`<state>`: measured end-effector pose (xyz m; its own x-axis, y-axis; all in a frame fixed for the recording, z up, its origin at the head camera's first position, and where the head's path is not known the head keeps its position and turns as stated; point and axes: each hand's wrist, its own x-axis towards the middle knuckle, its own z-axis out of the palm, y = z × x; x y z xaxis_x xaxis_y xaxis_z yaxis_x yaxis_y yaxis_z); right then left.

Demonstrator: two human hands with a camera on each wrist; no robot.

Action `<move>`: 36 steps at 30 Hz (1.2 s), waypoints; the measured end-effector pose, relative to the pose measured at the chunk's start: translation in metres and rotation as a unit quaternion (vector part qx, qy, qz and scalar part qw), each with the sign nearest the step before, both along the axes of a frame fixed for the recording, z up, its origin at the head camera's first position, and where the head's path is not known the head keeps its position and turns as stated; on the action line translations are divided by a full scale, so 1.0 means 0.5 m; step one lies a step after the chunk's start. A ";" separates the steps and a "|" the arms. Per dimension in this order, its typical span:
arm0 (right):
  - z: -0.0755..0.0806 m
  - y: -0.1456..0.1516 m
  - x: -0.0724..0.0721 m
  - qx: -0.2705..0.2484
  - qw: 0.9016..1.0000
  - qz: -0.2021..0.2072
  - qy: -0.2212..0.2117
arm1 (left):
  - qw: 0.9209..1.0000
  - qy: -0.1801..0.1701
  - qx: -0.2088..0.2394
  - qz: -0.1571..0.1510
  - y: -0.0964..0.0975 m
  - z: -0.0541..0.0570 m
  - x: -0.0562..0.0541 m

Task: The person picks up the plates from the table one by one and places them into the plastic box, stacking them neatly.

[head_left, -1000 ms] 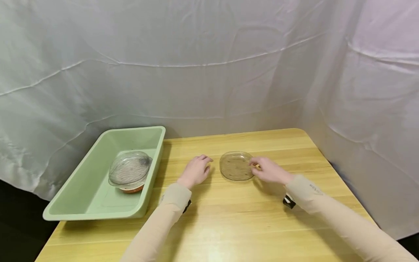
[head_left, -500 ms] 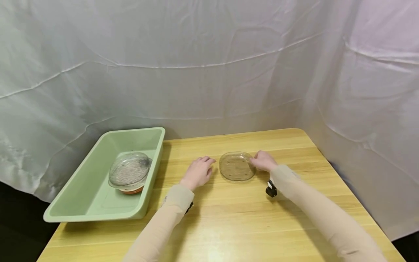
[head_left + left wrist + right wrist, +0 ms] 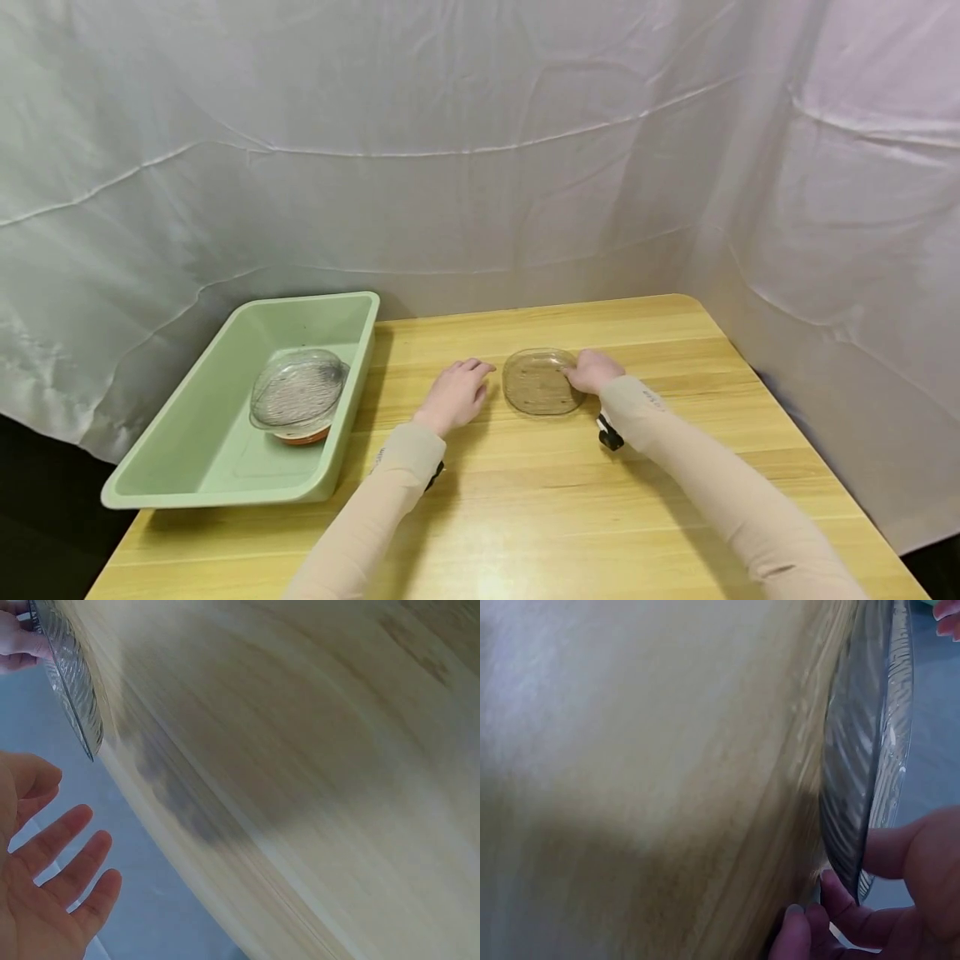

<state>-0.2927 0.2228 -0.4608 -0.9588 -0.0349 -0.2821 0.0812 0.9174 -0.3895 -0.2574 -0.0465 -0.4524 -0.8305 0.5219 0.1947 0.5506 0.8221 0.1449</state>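
Note:
A clear, rounded-square glass dish [image 3: 542,383] with swirled ribs on its side sits on the wooden table. My right hand [image 3: 595,372] is at the dish's right rim. In the right wrist view, the thumb lies over the rim of the glass dish [image 3: 855,757] and the fingers curl beneath it, pinching the edge. My left hand [image 3: 454,395] hovers to the left of the dish, apart from it, and holds nothing. Its fingers [image 3: 79,874] are spread and loosely bent in the left wrist view.
A pale green tub [image 3: 217,492] stands at the table's left. Inside it, another clear glass dish [image 3: 296,390] lies tilted over an orange-brown bowl [image 3: 307,437]. Grey cloth [image 3: 465,208] hangs behind the wooden table [image 3: 525,508].
My right hand has turned and moved left onto the dish's rim, pinching it now. My left hand shifted slightly right toward the dish, then stayed still.

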 end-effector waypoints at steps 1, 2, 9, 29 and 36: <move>-0.001 0.000 -0.001 -0.002 1.000 -0.001 -0.001 | 1.000 -0.003 -0.001 0.001 0.000 0.000 0.000; -0.003 0.001 -0.001 -0.005 1.000 -0.002 -0.002 | 1.000 -0.004 0.000 0.002 0.000 0.001 0.000; -0.005 0.014 -0.001 -0.038 0.999 -0.004 0.000 | 1.000 -0.008 0.011 0.004 -0.001 0.002 0.003; -0.036 0.016 0.016 -0.285 0.955 -0.069 0.041 | 0.990 -0.072 0.115 0.036 -0.001 -0.005 0.001; -0.054 0.001 0.021 -0.413 0.904 -0.104 0.026 | 0.977 -0.103 0.178 0.054 0.000 -0.004 0.001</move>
<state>-0.2821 0.2233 -0.4875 -0.9801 -0.0312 -0.1961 0.1800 0.2779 -0.9436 -0.2571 -0.0464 -0.4546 -0.9177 0.3589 0.1703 0.3923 0.7508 0.5314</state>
